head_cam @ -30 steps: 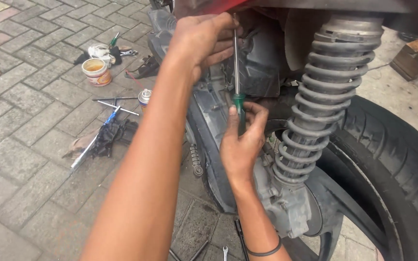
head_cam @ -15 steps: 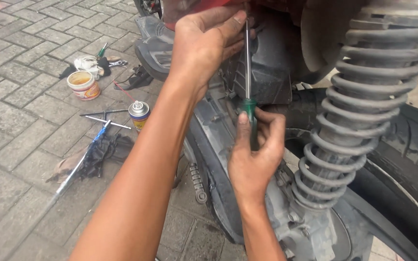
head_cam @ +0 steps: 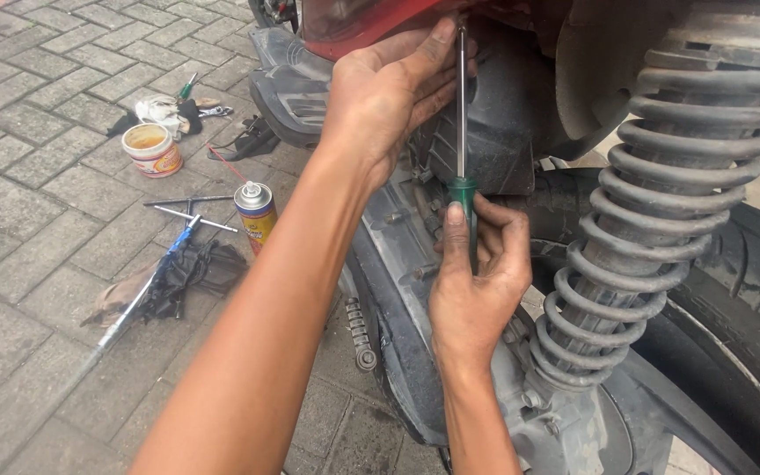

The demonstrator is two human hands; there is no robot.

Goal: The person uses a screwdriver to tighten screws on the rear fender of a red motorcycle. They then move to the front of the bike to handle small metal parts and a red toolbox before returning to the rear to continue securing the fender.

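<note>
right hand (head_cam: 477, 281) grips the green handle of an upright screwdriver (head_cam: 461, 114); left hand (head_cam: 393, 88), fingers curled, steadies its shaft at 12 o'clock under the red panel (head_cam: 354, 22). fastener hidden, so work seems still underway. at 9 o'clock: yellow-labelled spray can (head_cam: 257, 215); at 10 o'clock, round tub (head_cam: 152, 149)

Grey paving-brick floor (head_cam: 28, 220) under flat daylight — a small tub (head_cam: 152, 149), a spray can (head_cam: 256, 213), a T-handle wrench (head_cam: 188, 214) and dark rags (head_cam: 191, 268) lie scattered on it.
</note>
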